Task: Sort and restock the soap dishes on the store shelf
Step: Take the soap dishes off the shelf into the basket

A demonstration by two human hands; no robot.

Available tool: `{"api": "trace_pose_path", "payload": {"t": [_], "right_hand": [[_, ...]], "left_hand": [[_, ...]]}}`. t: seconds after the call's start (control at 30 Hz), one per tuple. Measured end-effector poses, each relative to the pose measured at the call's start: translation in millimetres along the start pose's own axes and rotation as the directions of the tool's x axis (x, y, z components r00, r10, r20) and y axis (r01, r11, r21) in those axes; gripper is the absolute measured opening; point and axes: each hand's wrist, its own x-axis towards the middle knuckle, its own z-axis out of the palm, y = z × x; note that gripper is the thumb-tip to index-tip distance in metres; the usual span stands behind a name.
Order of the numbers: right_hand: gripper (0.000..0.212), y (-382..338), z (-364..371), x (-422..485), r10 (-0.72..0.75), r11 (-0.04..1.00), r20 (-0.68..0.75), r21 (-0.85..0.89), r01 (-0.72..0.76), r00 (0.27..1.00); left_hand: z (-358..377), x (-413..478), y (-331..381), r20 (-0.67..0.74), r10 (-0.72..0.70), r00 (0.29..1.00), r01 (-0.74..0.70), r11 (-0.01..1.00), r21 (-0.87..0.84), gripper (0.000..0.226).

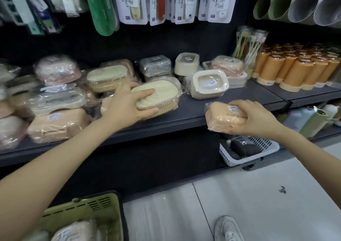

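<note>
My left hand [127, 105] grips a cream-lidded tan soap dish [162, 94] lying on the dark shelf [230, 102], thumb under its front edge and fingers on the lid. In front of the shelf edge my right hand [256, 119] holds an orange wrapped soap dish [221, 118] from the right side. More wrapped soap dishes are piled on the shelf's left [55, 100], and beige ones [209, 83] stand at the back middle.
An olive basket [103, 209] with a wrapped dish sits at the bottom left. A white basket [258, 152] holds dark items on the lower shelf. Orange cups [295, 72] fill the right shelf. Packaged goods hang above. My shoe [228, 227] is on the pale floor.
</note>
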Motion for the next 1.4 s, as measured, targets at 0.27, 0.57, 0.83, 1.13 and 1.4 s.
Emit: {"api": "trace_pose_path", "payload": {"t": [0.27, 0.57, 0.83, 1.13, 1.4], "right_hand": [[0.085, -140, 96, -88, -0.178, 0.984, 0.149, 0.046, 0.173, 0.973], [0.093, -274, 240, -156, -0.355, 0.935, 0.393, 0.136, 0.328, 0.848], [0.085, -365, 364, -202, -0.351, 0.932, 0.561, 0.132, 0.338, 0.75], [0.099, -454, 453, -238, -0.369, 0.922, 0.6, 0.142, 0.359, 0.71], [0.069, -458, 464, -230, -0.428, 0.834, 0.621, 0.551, 0.024, 0.657]], "left_hand": [[-50, -161, -75, 0.15, 0.017, 0.989, -0.02, 1.0, 0.018, 0.074], [-76, -364, -173, 0.173, -0.279, 0.945, 0.282, 0.959, 0.008, 0.068], [-69, -504, -231, 0.248, -0.399, 0.883, 0.402, 0.915, 0.042, 0.061], [-83, -544, -265, 0.079, -0.503, 0.861, 0.508, 0.86, -0.058, 0.058], [-85, -543, -274, 0.019, -0.502, 0.865, 0.5, 0.858, -0.118, 0.056]]}}
